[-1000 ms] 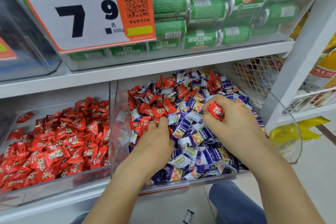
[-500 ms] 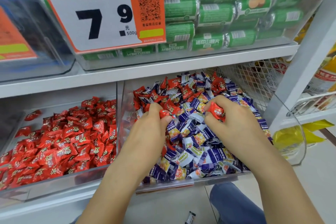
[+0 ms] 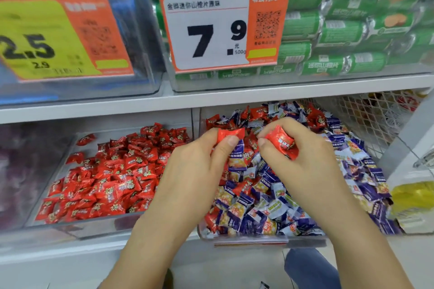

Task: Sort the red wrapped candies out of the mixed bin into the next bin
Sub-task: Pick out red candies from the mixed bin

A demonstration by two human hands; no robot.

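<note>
The mixed bin (image 3: 249,239) on the lower shelf holds blue-and-white wrapped candies (image 3: 265,202) with red ones scattered among them. Left of it, a clear bin (image 3: 77,227) holds only red wrapped candies (image 3: 112,171). My left hand (image 3: 199,166) is raised over the mixed bin's left side and pinches a red candy (image 3: 229,134) between thumb and fingers. My right hand (image 3: 303,159) hovers over the middle of the mixed bin and grips a red candy (image 3: 281,143) in curled fingers. The two hands are close together, side by side.
A white shelf board (image 3: 234,98) runs right above both bins, carrying clear bins of green rolls (image 3: 328,30) and orange price tags (image 3: 223,30). A wire mesh panel (image 3: 375,119) and a white upright (image 3: 408,143) stand at the right. A yellow packet (image 3: 413,197) lies beyond.
My left hand has lifted out of the pile with a red candy pinched in it. My right hand keeps its red candy. The view has shifted left and tilted up.
</note>
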